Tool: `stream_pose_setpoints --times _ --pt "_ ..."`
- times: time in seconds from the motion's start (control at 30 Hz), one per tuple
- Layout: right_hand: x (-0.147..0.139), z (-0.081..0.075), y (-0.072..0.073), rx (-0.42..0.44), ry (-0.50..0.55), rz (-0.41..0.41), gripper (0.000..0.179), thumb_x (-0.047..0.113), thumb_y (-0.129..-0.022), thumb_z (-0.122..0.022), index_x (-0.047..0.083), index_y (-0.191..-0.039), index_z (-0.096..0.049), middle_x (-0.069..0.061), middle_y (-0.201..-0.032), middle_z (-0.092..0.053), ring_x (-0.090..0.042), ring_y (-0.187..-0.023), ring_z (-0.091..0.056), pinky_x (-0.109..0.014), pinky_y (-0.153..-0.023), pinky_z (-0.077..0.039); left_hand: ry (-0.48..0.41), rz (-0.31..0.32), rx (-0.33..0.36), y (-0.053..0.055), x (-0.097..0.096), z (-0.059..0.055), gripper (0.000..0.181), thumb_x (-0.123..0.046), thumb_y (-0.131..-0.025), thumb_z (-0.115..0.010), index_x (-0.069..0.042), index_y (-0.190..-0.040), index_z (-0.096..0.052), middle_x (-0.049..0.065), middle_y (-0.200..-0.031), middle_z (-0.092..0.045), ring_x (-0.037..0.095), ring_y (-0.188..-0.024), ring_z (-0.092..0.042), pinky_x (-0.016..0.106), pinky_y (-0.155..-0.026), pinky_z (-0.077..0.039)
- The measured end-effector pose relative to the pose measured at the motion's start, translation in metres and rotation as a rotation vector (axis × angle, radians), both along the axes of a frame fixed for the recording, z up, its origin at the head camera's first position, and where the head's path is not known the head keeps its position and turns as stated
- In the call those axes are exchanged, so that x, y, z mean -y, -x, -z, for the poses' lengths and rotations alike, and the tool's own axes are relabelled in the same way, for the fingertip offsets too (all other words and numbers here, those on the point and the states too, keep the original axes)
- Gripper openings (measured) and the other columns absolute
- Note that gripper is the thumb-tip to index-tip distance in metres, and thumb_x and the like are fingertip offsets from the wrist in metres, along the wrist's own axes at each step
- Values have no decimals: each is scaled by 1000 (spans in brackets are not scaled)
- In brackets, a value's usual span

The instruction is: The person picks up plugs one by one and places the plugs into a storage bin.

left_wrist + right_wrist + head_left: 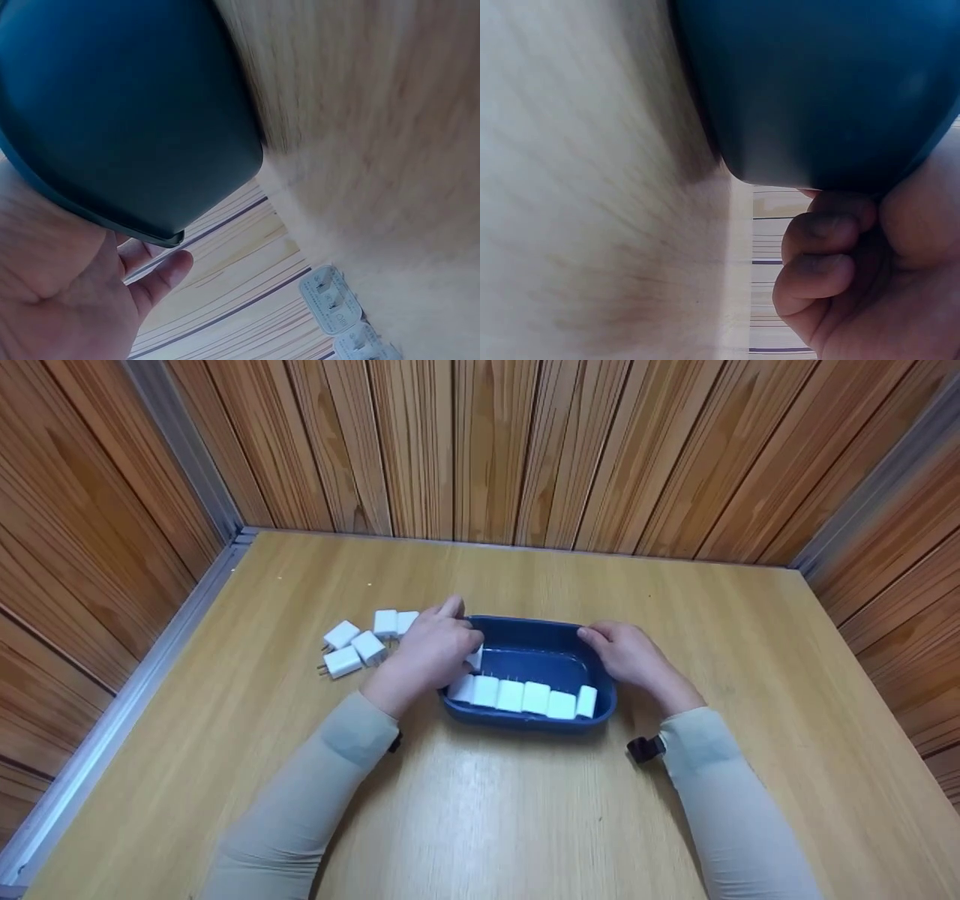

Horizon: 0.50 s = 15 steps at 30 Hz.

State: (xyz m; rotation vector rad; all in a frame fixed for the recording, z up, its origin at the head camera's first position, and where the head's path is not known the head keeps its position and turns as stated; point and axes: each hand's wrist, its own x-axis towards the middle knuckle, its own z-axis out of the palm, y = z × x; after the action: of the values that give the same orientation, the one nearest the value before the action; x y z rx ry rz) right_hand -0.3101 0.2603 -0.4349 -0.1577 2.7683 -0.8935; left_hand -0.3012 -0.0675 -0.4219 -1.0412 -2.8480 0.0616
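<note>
A dark blue oblong container (536, 660) stands on the table, a row of white plug-in chargers (510, 695) lined up along its near side. Over its left end reaches my left hand (435, 649), its fingers pinching another white charger (475, 658) that they partly cover. With thumb on the rim and fingers curled against the outer wall, my right hand (630, 654) grips the right end. The left wrist view shows the container's outside (127, 112) and part of the palm, but not the pinched charger. In the right wrist view, curled fingers (817, 281) press beneath the rim.
Several loose white chargers (343, 661) lie on the table to the left of the container, some with metal prongs showing. Wood-patterned panels (487, 450) stand behind the wooden tabletop (480, 817) and at both sides, with metal framing at the corners.
</note>
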Motion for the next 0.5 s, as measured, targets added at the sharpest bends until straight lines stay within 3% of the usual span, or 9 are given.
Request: stream_pose_setpoints --times 0.17,0.5 --pt "-1 1 0 -2 0 -4 54 44 -121 -44 3 -150 -64 -20 -139 -70 -37 -123 -62 -63 -116 -47 29 -8 5 -2 -1 1 25 -27 -100 -86 -12 -120 -83 6 -108 -81 30 -120 -48 47 -96 -49" --pt "0 -1 -1 0 -5 -6 57 45 -121 -43 2 -155 -60 -23 -150 -65 -42 -143 -59 -65 -121 -42 21 -11 0 -1 -1 0 17 -23 -101 -84 -12 -114 -87 4 -99 -82 30 -120 -51 48 -98 -51"
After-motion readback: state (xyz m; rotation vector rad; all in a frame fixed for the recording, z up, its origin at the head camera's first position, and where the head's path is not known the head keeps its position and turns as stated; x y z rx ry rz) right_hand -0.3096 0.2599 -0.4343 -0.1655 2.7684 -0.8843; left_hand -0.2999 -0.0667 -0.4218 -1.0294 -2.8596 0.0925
